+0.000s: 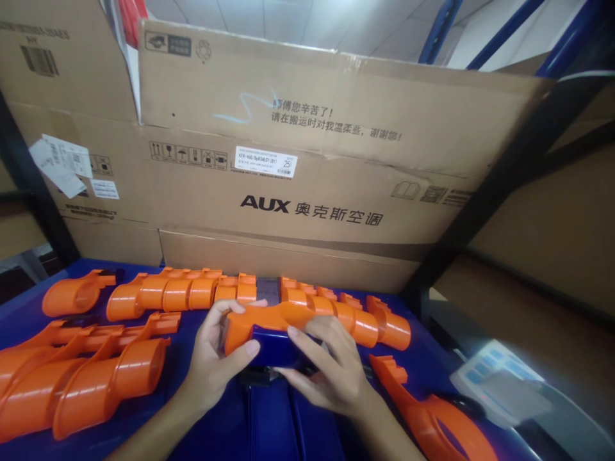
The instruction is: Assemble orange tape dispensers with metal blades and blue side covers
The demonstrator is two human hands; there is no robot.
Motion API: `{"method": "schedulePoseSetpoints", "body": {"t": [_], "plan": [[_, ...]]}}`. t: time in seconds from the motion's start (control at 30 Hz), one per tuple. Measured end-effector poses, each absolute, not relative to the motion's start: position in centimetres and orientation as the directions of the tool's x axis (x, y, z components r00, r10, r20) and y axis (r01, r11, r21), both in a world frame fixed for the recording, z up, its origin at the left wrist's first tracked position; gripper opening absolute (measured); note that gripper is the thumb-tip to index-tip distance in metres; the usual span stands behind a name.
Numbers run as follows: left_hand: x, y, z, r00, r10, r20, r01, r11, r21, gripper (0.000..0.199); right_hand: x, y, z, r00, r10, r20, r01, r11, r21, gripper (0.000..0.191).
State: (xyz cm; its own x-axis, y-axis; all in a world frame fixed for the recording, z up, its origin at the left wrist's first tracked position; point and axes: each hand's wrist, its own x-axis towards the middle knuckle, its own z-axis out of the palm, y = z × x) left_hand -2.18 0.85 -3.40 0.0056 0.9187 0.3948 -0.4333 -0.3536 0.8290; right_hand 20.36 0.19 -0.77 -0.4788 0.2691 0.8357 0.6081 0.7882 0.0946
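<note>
Both hands hold one orange plastic part [269, 315] with a dark blue face [273, 349] towards me, in the middle of the head view. My left hand [218, 352] is closed round its left end, thumb against the blue face. On the right side, my right hand [331, 362] grips the part, fingers bent over its top and front. Below it, a small black piece [259, 376] shows; whether it belongs to the part I cannot tell. Long dark blue pieces [271, 419] lie beneath my hands.
Several orange ring-shaped parts [175, 293] stand along the back, with more rings [100, 384] at left. A larger orange ring piece [432, 416] lies front right, beside a clear bag with a label [500, 378]. Behind rises a cardboard wall [312, 186]; a black post [471, 205] slants at right.
</note>
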Motion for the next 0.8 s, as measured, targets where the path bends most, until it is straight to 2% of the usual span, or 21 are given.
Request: {"method": "schedulePoseSetpoints", "body": {"t": [0.33, 0.8], "plan": [[-2.14, 0.51, -3.27, 0.022, 0.925, 0.379, -0.431, -0.334, 0.838, 0.043, 20.22, 0.17, -0.92, -0.478, 0.266, 0.837, 0.600, 0.795, 0.090, 0.088], [-2.15, 0.54, -3.22, -0.031, 0.934, 0.355, -0.427, -0.334, 0.841, 0.042, 19.92, -0.09, -0.57, -0.472, 0.292, 0.832, 0.590, 0.805, 0.052, 0.081]]}}
